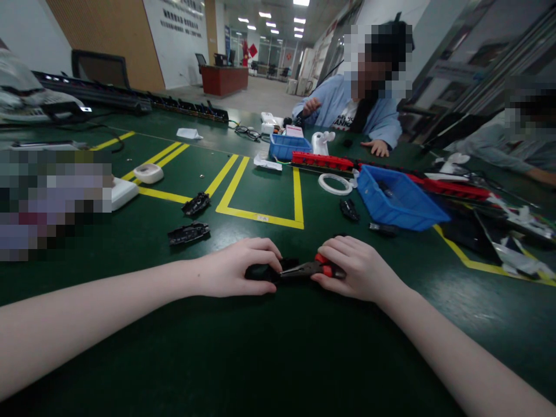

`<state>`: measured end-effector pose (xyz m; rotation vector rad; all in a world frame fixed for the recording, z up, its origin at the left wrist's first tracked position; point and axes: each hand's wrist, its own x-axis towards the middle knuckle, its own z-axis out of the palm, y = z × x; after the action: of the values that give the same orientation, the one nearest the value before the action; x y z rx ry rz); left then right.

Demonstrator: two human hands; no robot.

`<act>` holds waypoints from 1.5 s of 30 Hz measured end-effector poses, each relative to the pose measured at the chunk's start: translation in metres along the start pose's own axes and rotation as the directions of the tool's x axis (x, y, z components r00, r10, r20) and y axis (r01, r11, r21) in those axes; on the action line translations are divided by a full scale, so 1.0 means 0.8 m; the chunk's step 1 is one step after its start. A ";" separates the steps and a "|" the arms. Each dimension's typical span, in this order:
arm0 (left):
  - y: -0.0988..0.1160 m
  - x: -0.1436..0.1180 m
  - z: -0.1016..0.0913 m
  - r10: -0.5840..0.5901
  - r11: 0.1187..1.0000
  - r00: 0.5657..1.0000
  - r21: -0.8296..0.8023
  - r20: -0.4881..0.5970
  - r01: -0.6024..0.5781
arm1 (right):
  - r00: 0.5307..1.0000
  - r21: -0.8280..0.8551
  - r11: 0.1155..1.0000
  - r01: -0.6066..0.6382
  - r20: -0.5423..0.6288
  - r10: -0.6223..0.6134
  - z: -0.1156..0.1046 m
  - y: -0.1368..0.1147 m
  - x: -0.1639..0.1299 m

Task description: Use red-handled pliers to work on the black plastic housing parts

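Observation:
My left hand [254, 267] is closed round a small black plastic part [260, 272], holding it down at the table. In my right hand [351, 266] are needle-nose pliers [304, 269] with red grips. Their narrow jaws point left and meet the right side of the black part; whether they pinch it I cannot tell. Two black plastic shells, a nearer one [189, 233] and a farther one [196, 204], lie beyond my left hand. Past my right hand rest another black piece [349, 209] and a small black block [382, 229].
A blue bin [397, 200] with dark parts stands at the right, a smaller blue bin [290, 146] farther back. Between them lie a white tape ring [335, 184] and a long red strip [324, 160]. A tape roll [148, 173] is left. A person [365, 110] sits across the table.

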<state>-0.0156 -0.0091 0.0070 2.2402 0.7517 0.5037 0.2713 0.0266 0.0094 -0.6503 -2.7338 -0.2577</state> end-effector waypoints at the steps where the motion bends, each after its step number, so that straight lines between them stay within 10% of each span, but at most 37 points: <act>1: 0.000 0.000 0.000 -0.001 1.000 1.000 0.001 -0.001 0.001 | 1.000 0.000 1.000 -0.001 0.003 0.001 0.000 0.000 0.000; 45: 0.001 0.000 -0.001 0.037 0.996 0.999 0.081 0.021 -0.039 | 0.998 -0.027 0.999 0.017 -0.055 -0.019 0.000 -0.005 -0.001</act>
<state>-0.0154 -0.0091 0.0078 2.3358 0.7330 0.4762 0.2700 0.0230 0.0092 -0.6164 -2.6886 -0.3121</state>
